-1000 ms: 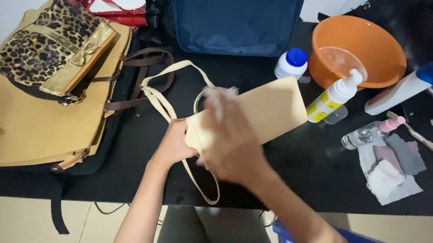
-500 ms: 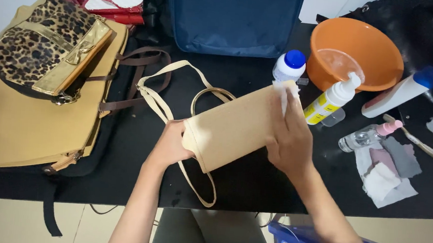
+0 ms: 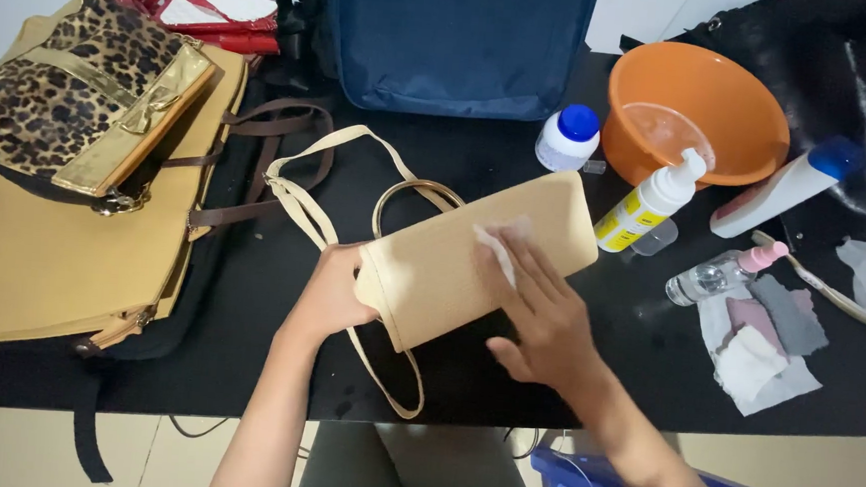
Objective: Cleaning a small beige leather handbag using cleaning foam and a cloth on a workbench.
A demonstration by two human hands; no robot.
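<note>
Far left, a large tan bag [image 3: 42,250] is laid flat on the black table [image 3: 565,382], topped by a leopard-print purse [image 3: 56,100] with a gold flap. The left hand [image 3: 330,292] is closed around the left end of a small beige handbag [image 3: 477,256], which is laid tilted at table centre, its straps [image 3: 305,201] trailing left. A white wipe [image 3: 498,250] is pressed onto the handbag's face under the flattened fingers of the right hand [image 3: 539,315]. Behind, a navy bag [image 3: 455,39] is stood. To the right: a white jar with blue lid [image 3: 568,136], an orange bowl [image 3: 697,109], a pump bottle [image 3: 648,205], a clear spray bottle [image 3: 717,276], used cloths [image 3: 768,339].
</note>
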